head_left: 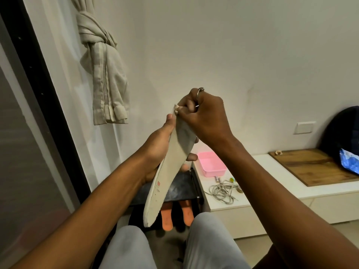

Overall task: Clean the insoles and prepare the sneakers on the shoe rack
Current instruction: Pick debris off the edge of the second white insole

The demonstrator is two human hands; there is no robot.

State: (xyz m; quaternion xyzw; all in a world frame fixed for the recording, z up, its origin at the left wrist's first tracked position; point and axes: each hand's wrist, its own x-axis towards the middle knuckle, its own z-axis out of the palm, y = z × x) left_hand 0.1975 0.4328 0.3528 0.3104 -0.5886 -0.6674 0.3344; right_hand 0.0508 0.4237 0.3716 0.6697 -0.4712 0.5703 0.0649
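Head: insole point(166, 169) in left hand point(155, 150)

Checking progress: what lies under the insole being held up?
Two orange insoles on the dark rack. Their far ends are hidden beneath the rack's top shelf; the held insole covers the rack's left part.

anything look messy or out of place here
Laces lie in a loose tangle on the bench beside the pink tray. A small crumpled scrap sits on the wooden board. The insole in the left hand shows a darker grey patch below the wad the right hand pinches.
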